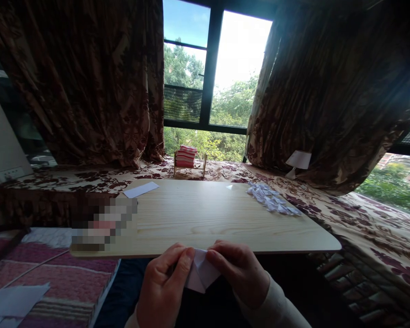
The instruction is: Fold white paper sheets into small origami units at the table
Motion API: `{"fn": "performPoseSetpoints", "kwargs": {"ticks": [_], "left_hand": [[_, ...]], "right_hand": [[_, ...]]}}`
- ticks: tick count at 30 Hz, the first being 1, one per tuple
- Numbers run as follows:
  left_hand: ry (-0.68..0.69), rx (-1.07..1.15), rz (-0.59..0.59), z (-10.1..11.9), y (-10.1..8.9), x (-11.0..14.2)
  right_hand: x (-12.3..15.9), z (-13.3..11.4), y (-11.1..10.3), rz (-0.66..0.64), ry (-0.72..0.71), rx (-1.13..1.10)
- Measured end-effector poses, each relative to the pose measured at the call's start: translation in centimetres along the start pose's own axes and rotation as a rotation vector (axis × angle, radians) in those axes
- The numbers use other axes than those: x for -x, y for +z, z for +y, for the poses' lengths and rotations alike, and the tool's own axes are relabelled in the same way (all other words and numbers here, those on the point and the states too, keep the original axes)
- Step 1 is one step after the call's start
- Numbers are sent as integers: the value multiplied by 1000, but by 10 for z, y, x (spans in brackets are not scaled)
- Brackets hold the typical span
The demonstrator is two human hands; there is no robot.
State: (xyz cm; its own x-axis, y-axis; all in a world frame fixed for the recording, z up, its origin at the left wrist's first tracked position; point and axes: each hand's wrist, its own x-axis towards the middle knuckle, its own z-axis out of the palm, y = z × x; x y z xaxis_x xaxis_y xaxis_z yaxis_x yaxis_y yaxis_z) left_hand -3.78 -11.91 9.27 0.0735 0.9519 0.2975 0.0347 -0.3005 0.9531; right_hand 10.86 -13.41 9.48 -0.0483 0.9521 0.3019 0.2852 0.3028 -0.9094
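My left hand (164,284) and my right hand (239,271) meet just below the near edge of a light wooden table (205,218). Both pinch a small folded piece of white paper (201,271) between thumbs and fingertips. The paper is creased into a pointed shape, and part of it is hidden behind my fingers. A pile of several folded white paper pieces (271,198) lies at the table's far right. One strip of white paper (141,189) rests at the far left edge, and a tiny scrap (229,187) lies near the far middle.
A small wooden frame holding red-and-white striped cloth (187,159) stands on the floral-covered ledge by the window. A small white lamp (297,163) sits to the right, before dark curtains. A striped rug with loose white sheets (15,300) lies at lower left.
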Motion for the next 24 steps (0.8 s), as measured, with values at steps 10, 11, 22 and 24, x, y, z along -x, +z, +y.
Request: {"fn": "performPoseSetpoints", "kwargs": {"ticks": [10,11,22,24], "left_hand": [[-88,60,-89,-3,-1,-1],[-105,78,-112,-3,0,0],[-109,58,-156,-11,1,1],[-106,69,-139,-12,1,1]], "right_hand": [[0,0,-1,33,-78,66],[0,0,-2,36,-83,65],[1,0,-4,38,-88,66],[2,2,-3,52,-103,68]]}}
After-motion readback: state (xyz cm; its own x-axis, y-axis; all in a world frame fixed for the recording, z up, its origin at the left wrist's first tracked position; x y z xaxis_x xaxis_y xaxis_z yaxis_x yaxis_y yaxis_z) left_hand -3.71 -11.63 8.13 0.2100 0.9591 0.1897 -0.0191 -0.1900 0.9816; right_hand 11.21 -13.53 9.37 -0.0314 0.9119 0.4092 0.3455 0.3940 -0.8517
